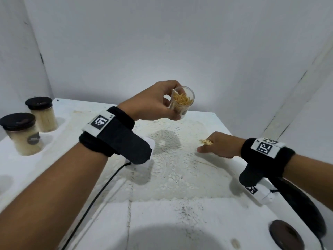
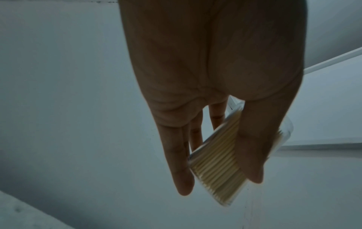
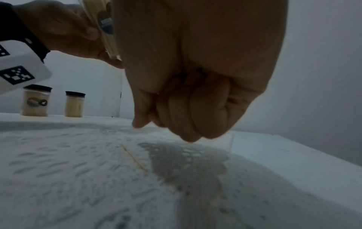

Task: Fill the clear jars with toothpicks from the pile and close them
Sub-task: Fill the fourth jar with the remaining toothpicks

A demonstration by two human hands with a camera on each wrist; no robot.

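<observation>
Item 1, open clear jar (image 1: 182, 101): the left hand (image 1: 153, 101) is holding it lifted above the far middle of the desk (image 1: 207, 222), mouth tilted toward the viewer, thumb and fingers wrapping its wall; already well filled with toothpicks. Judged light, rigid and smooth-sided, so likely slippery; best taken round the mid-wall, as it is being held now, with the mouth kept up to avoid spilling

Item 2, toothpick bundle (image 1: 206, 142): the right hand (image 1: 219, 147) is pinching a small bunch in curled fingers, hovering just above the lace mat (image 1: 173, 174) near the right edge. Judged very light, thin and snappable, prone to splaying; a pinch near the middle is keeping them parallel

Item 3, stray toothpick (image 3: 134, 158): lying loose on the mat under the right hand, apart from it; no pile proper is showing

Item 4, two filled jars (image 1: 23, 134) with dark lids: standing close together at the far left corner, well clear of both hands

Item 5, loose dark lid (image 1: 286, 235): lying at the near right corner, presumably awaiting the open jar

Obstructions: a black cable (image 1: 100, 192) is trailing across the near left of the desk; nothing is lying between bundle and jar mouth
</observation>
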